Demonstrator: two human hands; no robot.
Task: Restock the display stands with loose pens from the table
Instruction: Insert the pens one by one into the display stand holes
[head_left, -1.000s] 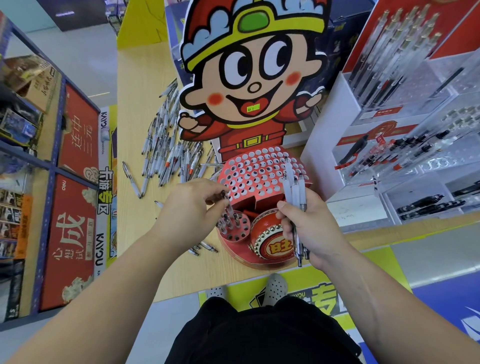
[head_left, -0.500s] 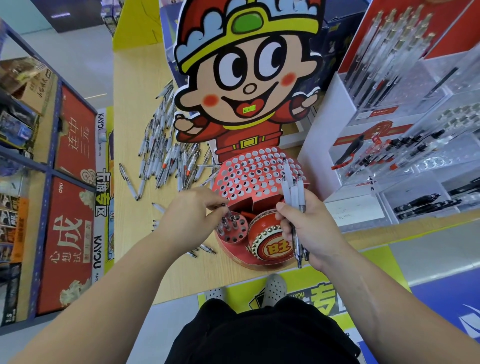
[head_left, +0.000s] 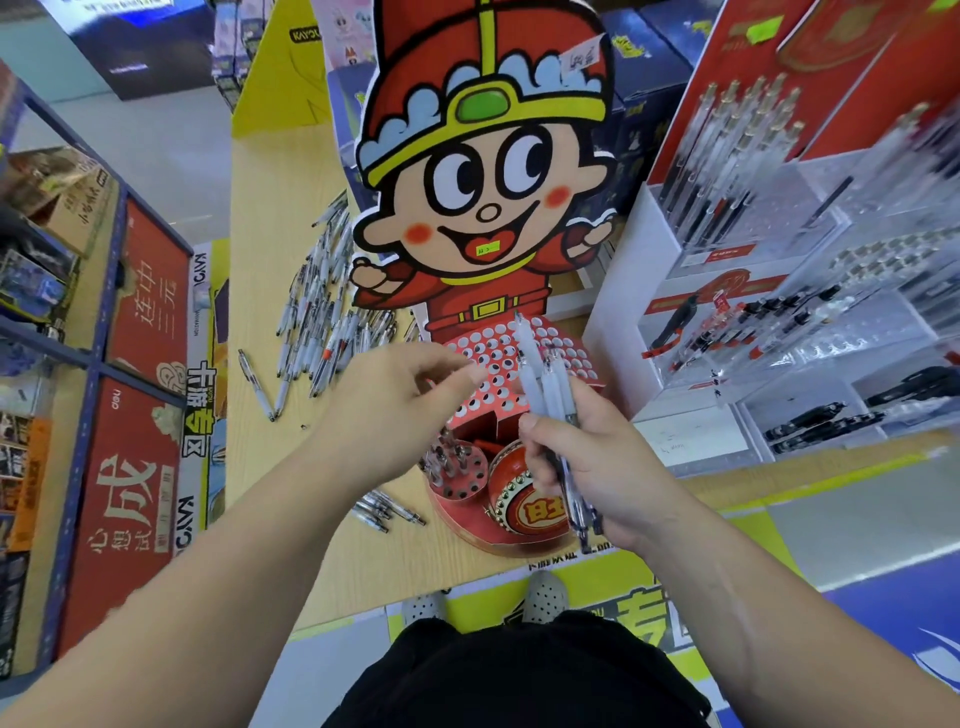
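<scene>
While near pens (head_left: 546, 387) — left hand (head_left: 387, 408) half-curled

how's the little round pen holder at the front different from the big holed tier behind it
The small round holder has several pens standing in its holes; the big tier's holes look empty. The small round holder sits low at the front; the big tier is higher, behind it, and far wider. Both are red with pen holes, on one stand.

Position: worn on the person's head
Facing: forward and down onto the table (head_left: 270, 493)
Nearness: close above its front edge
</scene>
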